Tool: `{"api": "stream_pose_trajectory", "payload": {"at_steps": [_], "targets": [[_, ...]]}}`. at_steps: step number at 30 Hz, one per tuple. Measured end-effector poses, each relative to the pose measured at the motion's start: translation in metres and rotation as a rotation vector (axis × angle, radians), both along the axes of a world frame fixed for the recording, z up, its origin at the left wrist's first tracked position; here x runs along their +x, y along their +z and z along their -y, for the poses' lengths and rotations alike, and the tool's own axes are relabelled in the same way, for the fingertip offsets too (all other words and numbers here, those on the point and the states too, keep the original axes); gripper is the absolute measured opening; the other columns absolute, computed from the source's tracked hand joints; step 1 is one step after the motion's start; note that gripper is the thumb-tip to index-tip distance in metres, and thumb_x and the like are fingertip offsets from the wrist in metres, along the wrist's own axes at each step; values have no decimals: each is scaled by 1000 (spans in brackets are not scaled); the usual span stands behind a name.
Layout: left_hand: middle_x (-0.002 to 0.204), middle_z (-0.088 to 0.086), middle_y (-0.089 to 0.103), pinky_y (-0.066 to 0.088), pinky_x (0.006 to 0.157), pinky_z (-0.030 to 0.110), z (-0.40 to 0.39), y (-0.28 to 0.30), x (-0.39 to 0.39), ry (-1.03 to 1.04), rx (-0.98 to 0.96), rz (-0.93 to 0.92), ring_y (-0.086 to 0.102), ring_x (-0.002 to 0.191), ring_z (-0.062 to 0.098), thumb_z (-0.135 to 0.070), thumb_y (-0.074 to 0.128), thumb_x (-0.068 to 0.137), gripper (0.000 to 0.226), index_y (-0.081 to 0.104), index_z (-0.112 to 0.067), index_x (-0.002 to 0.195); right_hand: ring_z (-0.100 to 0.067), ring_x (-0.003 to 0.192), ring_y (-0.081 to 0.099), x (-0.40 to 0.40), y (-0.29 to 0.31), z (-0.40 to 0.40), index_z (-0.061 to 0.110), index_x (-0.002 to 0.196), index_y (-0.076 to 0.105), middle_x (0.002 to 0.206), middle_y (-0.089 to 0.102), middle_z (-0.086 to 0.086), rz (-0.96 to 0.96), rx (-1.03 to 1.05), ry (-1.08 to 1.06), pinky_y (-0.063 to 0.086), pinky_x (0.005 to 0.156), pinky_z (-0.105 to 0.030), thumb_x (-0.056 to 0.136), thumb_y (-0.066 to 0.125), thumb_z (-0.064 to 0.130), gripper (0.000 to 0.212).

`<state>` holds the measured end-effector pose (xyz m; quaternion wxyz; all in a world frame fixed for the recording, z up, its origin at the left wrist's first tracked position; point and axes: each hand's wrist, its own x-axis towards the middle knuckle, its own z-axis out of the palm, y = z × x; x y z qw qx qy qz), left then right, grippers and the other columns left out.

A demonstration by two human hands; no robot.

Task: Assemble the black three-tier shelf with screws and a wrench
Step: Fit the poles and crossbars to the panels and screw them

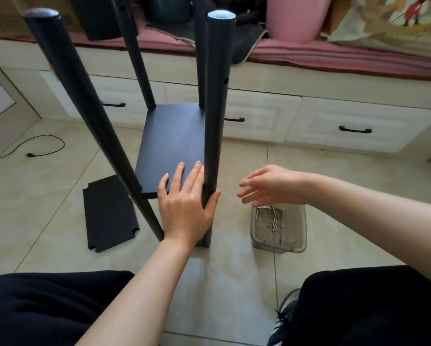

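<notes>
Left hand (184,208) flat on near edge of mounted shelf board (170,146), fingers straight, thumb hooked round near right post (215,108); holding frame steady. Right hand (271,186) hovering empty, fingers loosely spread, above clear plastic tray (278,242) of loose screws (274,222). Four posts upright, one board in place at mid-height; lower tier hidden by hand. Spare board (109,213) flat on tiled floor, left. No wrench seen. Judged roughly half done. Beyond: black cable (47,146), white drawers (359,123), pink bucket (296,16).
</notes>
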<state>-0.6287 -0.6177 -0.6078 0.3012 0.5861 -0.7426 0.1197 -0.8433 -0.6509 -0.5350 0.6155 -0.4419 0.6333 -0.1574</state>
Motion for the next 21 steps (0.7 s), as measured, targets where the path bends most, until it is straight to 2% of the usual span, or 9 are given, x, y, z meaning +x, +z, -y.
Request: {"api": "stream_pose_trajectory", "payload": {"at_steps": [3,5,7,11,16,18,21], "targets": [[135,1,65,38,108,51,3,-4,-1,6,-69,-27,54,134,30,-49,57,95,49,71,-11,125,-20,82,72,-32,-20,-11,0,116,62,106,73,-14,-63,40,-42,58,81,-36,100,57,14,22],[133,0,67,37,106,48,3,-6,-5,17,-91,-51,55,133,30,-48,56,95,48,72,-11,122,-18,72,68,-50,-36,-14,-2,114,62,96,73,-12,-133,62,-50,59,72,-31,99,57,12,21],[131,0,68,36,105,45,4,-6,-8,23,-98,-65,55,132,30,-49,55,95,48,74,-11,119,-19,71,66,-66,-52,-11,-1,112,62,93,72,-11,-206,78,-45,58,67,-29,100,56,11,19],[130,0,69,36,104,44,5,-7,-10,16,-112,-65,56,132,29,-49,54,96,46,76,-12,112,-21,70,64,-79,-92,4,-3,110,64,89,69,-14,-352,73,-14,58,66,-30,99,53,7,18],[128,3,70,35,104,43,7,-9,-11,5,-125,-55,55,132,29,-52,49,99,51,75,-10,109,-26,80,68,-82,-146,22,-5,108,67,95,71,-18,-559,99,159,60,83,-41,95,57,9,21],[126,4,71,35,103,45,9,-9,-10,3,-126,-42,56,132,29,-51,51,98,48,75,-10,106,-29,88,71,-88,-170,26,-6,107,65,101,71,-22,-586,104,154,60,82,-42,94,59,8,20],[123,3,72,37,102,48,9,-11,-10,17,-136,-27,57,130,28,-48,55,98,43,75,-11,108,-32,95,69,-96,-202,26,-3,104,64,106,70,-22,-674,55,136,55,72,-32,93,65,13,20]]}}
